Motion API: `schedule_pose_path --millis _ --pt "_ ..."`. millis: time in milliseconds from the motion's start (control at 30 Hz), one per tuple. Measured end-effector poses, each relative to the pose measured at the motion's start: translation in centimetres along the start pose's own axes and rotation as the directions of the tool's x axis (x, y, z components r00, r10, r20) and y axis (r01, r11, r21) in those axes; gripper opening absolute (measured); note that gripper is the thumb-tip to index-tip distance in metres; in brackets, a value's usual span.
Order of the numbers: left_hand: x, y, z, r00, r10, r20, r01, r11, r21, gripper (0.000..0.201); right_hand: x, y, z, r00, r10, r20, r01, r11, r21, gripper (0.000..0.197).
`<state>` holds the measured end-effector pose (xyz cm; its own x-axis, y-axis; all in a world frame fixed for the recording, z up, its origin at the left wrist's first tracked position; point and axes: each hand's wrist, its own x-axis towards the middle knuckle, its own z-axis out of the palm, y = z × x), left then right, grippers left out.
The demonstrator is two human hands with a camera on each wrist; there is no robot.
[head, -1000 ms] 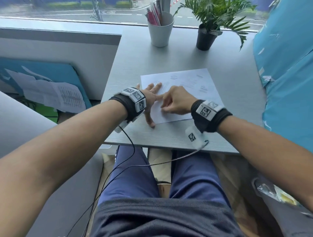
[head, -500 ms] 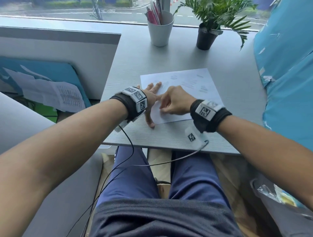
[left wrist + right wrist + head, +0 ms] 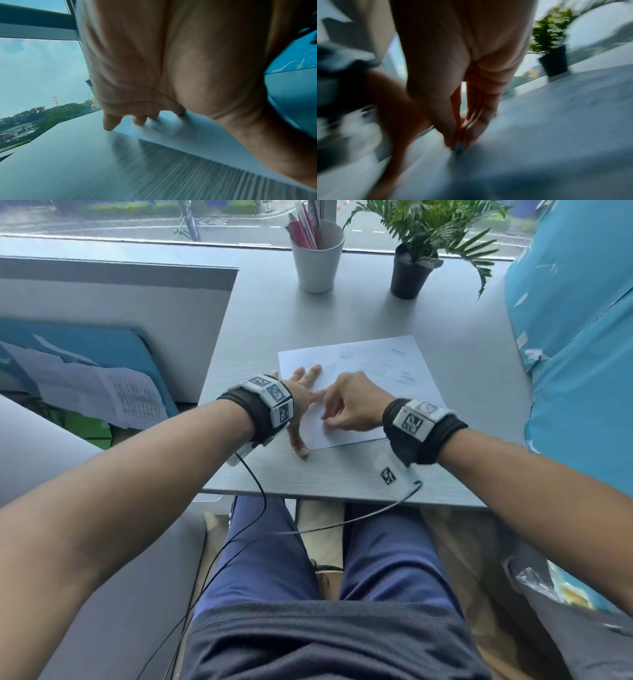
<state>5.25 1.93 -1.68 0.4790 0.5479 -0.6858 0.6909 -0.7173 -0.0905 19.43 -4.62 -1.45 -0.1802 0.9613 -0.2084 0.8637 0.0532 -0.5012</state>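
A white printed sheet of paper [image 3: 376,364] lies on the grey table [image 3: 308,313]. My left hand [image 3: 303,395] rests flat on the sheet's left edge with its fingers spread; in the left wrist view its fingertips [image 3: 109,124] press down at the paper [image 3: 171,132] edge. My right hand [image 3: 352,405] is curled just right of it, on the near part of the sheet. The right wrist view is blurred. It shows the right hand [image 3: 462,81] pinching a small grey-blue thing [image 3: 458,146] against the paper [image 3: 539,128]; I cannot tell what it is.
A white cup of pens [image 3: 317,265] and a potted plant [image 3: 411,272] stand at the table's far edge by the window. A blue cover [image 3: 575,337] rises along the right. A low divider and loose papers [image 3: 102,392] lie to the left. Cables hang over the near edge.
Both hands stay where they were on the sheet. Only small movement of the right hand's fingers shows.
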Motion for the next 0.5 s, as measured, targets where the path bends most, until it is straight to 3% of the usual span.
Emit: schedule_pose_path --millis 100,233,367,500 --pt "0.1 -0.1 0.1 1.0 0.0 -0.017 0.0 1.0 0.003 0.154 0.6 1.4 -1.2 0.988 0.086 -0.128 -0.084 0.996 0.02 0.006" --pt "-0.1 -0.2 0.0 1.0 -0.007 -0.002 0.007 1.0 0.012 0.153 -0.1 0.0 -0.1 1.0 -0.017 0.002 0.017 1.0 -0.002 0.006" --pt "0.0 -0.1 0.0 1.0 -0.008 -0.015 0.008 1.0 0.017 0.154 0.6 1.3 -1.4 0.989 0.075 -0.129 -0.074 0.997 0.008 0.006" --pt "0.0 -0.1 0.1 1.0 -0.007 -0.011 0.007 1.0 0.029 0.153 0.0 0.2 -0.5 1.0 -0.002 -0.01 0.002 1.0 -0.023 0.005"
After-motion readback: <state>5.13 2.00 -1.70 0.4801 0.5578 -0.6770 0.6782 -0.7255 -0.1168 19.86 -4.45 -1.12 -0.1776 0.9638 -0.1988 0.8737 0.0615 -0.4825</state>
